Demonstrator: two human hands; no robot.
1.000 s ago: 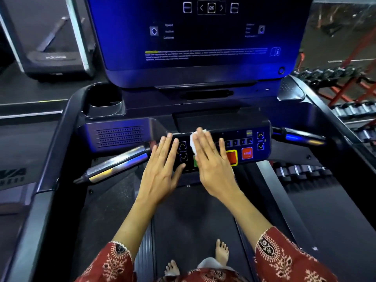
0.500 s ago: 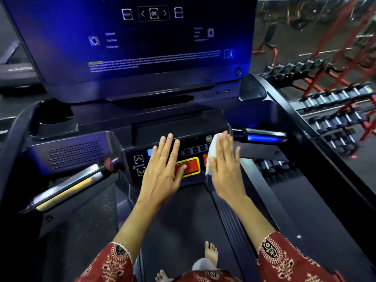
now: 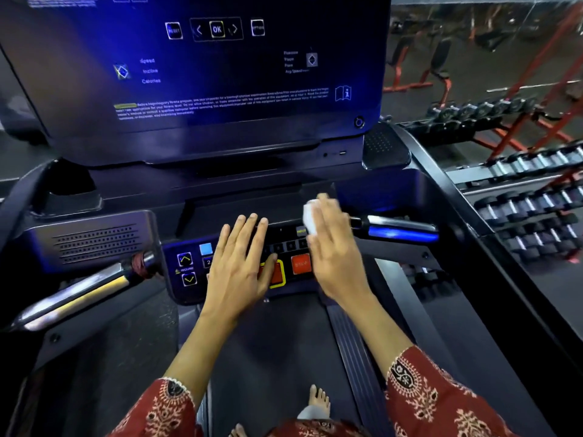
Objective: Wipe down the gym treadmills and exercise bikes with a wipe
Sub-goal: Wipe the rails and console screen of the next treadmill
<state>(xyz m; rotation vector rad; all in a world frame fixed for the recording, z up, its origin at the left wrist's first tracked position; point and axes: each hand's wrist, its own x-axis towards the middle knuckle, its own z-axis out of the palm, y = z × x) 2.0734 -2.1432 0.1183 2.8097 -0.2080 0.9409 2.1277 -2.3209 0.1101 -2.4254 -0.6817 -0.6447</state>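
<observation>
**Pressing a white wipe to the treadmill console**

At the far left of the treadmill (image 3: 220,184), a chrome left handlebar (image 3: 85,291) angles down beneath a speaker grille (image 3: 94,244). Next comes the control panel (image 3: 176,288), with its incline arrow buttons (image 3: 186,269) at the left end. The person's left hand (image 3: 239,266) lies flat on the middle of the panel, palm down, fingers straight and slightly spread, holding nothing. Its thumb lies over the left edge of a red button with a yellow border (image 3: 279,275). Just right of that, a red stop button (image 3: 301,264) shows between the two hands.

The right hand (image 3: 334,250) is on the panel's right end, fingers extended and pressing the wipe (image 3: 310,217) against the panel's upper edge. The wipe's white fold pokes out beside the index finger. This hand is blurred, so whether the thumb helps pin the wipe cannot be told. Beyond it, the right handlebar (image 3: 400,230) glows blue.

Above the panel, the large display screen (image 3: 205,67) shows an OK key and the words Speed, Incline and Calories. Lower down, red patterned sleeves (image 3: 435,402) cover both forearms, and a bare foot (image 3: 318,400) stands on the dark belt (image 3: 277,348). At the far right are racks of dumbbells (image 3: 520,216).
</observation>
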